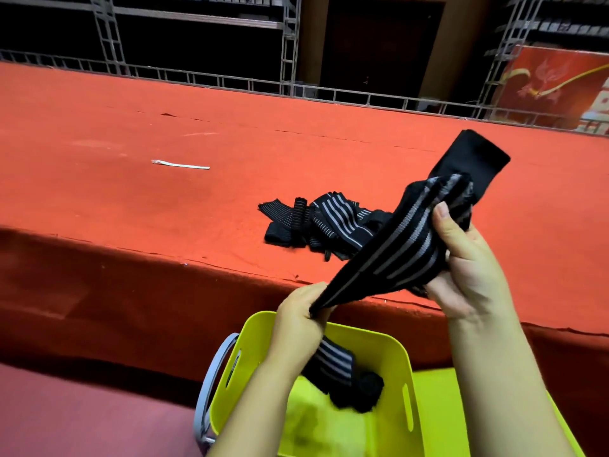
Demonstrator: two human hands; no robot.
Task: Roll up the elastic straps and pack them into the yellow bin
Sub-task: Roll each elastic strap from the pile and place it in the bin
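Both hands hold one black elastic strap with grey stripes stretched in the air above the stage edge. My left hand grips its lower end just over the yellow bin. My right hand holds the upper part, thumb on the striped face, and a plain black end sticks up past it. A loose pile of similar straps lies on the red carpet behind. One rolled strap sits inside the bin.
The red carpeted platform stretches wide to the left, its front edge dropping to a darker floor. A thin white strip lies on it. A grey handle hangs on the bin's left side. Metal truss railing runs along the back.
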